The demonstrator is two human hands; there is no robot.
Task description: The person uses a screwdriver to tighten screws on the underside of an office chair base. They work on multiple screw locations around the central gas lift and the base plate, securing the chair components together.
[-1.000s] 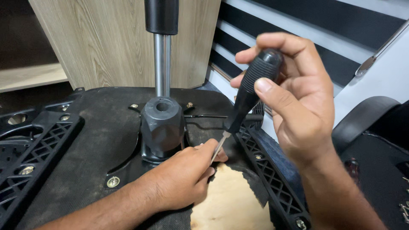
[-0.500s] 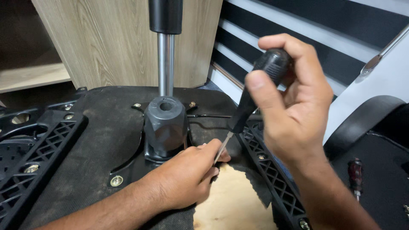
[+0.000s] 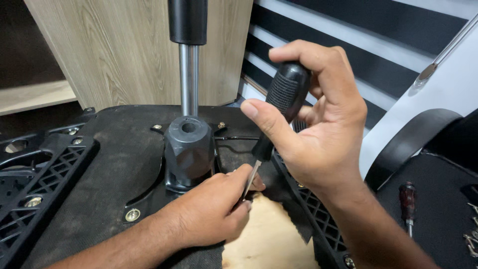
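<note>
Black-handled screwdriver (image 3: 279,107) tilted, tip down on chair underside (image 3: 114,149).

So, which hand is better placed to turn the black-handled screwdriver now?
The right hand: it already grips the black-handled screwdriver by its ribbed handle from above. The left hand only steadies the metal tip low down.
</note>
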